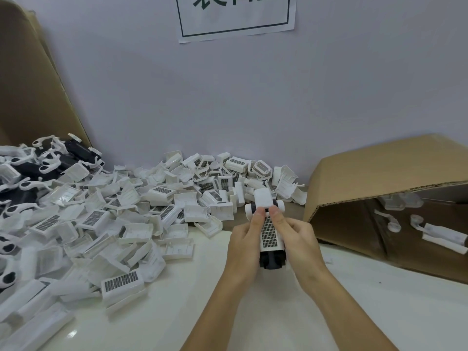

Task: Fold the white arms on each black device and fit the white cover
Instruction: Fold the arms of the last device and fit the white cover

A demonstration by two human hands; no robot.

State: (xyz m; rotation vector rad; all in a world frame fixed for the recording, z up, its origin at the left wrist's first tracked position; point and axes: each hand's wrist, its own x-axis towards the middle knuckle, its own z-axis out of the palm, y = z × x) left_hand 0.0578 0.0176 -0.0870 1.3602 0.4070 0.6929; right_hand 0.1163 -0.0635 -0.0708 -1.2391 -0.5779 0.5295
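Much of this scene is cut off or hard to read. A paper sign (236,16) on the wall at the top centre shows only the lower part of large dark characters inside a thin border. At the far left edge, a pile of black devices (27,173) with white arms runs out of the frame, and its pieces overlap so much that single units are hard to separate. A brown cardboard sheet (27,79) leans in the upper left corner, partly cropped.

In the lower centre, both forearms enter from the bottom edge. The left hand (244,236) and the right hand (297,236) grip one black device (272,260) between them, fingers curled around its sides. A white cover (269,233) with a dark grid panel lies on top of the device, between the two thumbs, which press near its upper end. The fingers beneath are hidden, so how they sit under the device cannot be told. White rounded parts (263,198) stick out beyond the thumbs at the far end, and the dark end of the device shows nearest the viewer.

A big heap of loose white covers (131,214) spreads across the white table (253,312) from the left to just beside the hands. On the right, an open cardboard box (390,198) lies on its side; a few white-covered units inside are dim and unclear.
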